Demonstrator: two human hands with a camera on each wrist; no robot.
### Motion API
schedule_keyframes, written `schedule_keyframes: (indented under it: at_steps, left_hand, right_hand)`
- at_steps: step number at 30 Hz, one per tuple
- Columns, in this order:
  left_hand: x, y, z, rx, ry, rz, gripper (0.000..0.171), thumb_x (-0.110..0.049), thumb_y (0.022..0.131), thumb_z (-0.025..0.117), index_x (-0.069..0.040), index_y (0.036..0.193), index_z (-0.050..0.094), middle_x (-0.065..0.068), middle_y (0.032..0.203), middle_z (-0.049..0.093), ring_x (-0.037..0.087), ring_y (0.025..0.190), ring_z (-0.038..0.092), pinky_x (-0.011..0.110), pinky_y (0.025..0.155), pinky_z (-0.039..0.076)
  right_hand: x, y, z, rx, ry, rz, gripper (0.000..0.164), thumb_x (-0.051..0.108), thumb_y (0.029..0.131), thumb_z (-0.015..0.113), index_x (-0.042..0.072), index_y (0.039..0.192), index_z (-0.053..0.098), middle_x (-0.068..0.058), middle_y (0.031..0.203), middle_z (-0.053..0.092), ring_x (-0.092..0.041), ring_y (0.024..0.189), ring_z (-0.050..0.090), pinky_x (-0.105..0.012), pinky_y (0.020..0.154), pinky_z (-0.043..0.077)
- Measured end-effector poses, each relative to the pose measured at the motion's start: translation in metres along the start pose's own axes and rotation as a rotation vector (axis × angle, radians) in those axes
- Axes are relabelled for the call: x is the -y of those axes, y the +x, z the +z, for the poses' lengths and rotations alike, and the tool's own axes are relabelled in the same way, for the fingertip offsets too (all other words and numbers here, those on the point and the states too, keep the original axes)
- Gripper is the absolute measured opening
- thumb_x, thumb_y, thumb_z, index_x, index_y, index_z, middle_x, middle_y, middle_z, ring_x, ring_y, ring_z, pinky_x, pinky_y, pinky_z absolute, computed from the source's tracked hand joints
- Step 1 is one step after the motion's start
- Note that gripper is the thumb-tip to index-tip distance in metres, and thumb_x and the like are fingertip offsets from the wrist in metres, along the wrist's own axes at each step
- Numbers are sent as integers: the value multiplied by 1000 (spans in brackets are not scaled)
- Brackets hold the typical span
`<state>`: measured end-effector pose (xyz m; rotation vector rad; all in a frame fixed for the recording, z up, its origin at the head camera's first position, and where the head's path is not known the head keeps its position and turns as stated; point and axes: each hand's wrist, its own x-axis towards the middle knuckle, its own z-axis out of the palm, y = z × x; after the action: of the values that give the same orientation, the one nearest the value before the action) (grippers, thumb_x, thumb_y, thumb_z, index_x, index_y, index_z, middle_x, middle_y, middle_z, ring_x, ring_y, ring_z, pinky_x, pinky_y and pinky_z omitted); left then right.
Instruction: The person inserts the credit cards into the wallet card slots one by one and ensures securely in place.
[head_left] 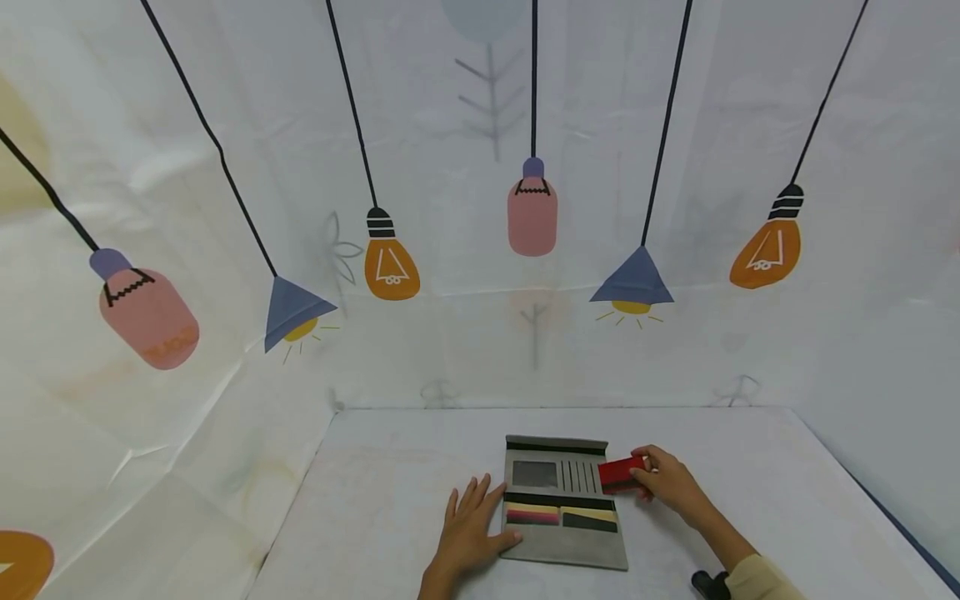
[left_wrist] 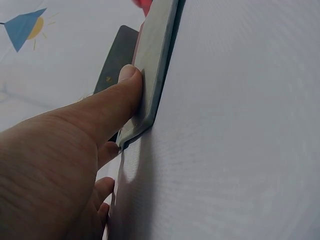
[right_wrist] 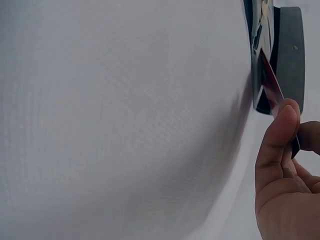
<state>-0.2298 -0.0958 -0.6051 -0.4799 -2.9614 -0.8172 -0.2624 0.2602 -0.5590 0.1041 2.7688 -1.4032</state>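
Observation:
A grey wallet (head_left: 562, 546) lies unfolded on the white table, with card slots, a dark window pocket (head_left: 535, 474) and several cards (head_left: 532, 514) in its lower half. My left hand (head_left: 471, 529) lies at its left edge, fingers spread and thumb resting on the lower panel; the left wrist view shows that thumb (left_wrist: 117, 97) pressing the wallet (left_wrist: 152, 65). Between thumb and fingers, my right hand (head_left: 672, 483) pinches a red card (head_left: 619, 475) at the wallet's upper right edge. In the right wrist view the card (right_wrist: 271, 85) tilts against the wallet's side; how far it reaches in is hidden.
The white table (head_left: 390, 467) meets a pale wall sheet (head_left: 450, 350) printed with hanging lamps at the back and left. A black strap-like object (head_left: 711, 585) sits by the right sleeve (head_left: 761, 579).

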Motion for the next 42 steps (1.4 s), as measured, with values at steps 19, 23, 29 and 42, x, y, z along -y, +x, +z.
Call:
schedule_keyframes:
  at_steps: [19,23,29,42]
  left_hand:
    - [0,-1,0,6,3,16,80,-74,73,53,-32,140,39,3,153,29,29,143,20,57,113,6]
    - [-1,-1,-1,11,9,12,81,-74,73,54,-32,141,39,4,153,29,30,143,20,58,113,6]
    - [-2,-1,-1,12,11,3,80,-74,73,54,-32,140,40,4,153,30,30,143,20,58,113,6]
    - [-2,-1,-1,12,3,-2,80,-73,73,54,-33,141,39,2,153,28,28,144,19,57,114,5]
  right_hand:
    - [-6,0,6,-10,31,32,33,14,87,62,-6,109,47,-9,74,60,-16,56,60,-28,51,50]
    - [-4,0,5,-36,-90,23,34,18,86,65,-5,106,50,-9,78,60,-15,60,57,-27,51,48]
    - [-7,4,5,-91,-277,6,41,28,81,70,-5,102,58,-9,81,60,-16,69,51,-26,56,43]
    - [-6,1,5,-110,-147,57,19,14,82,67,-4,88,62,-5,72,62,-13,60,54,-27,51,44]
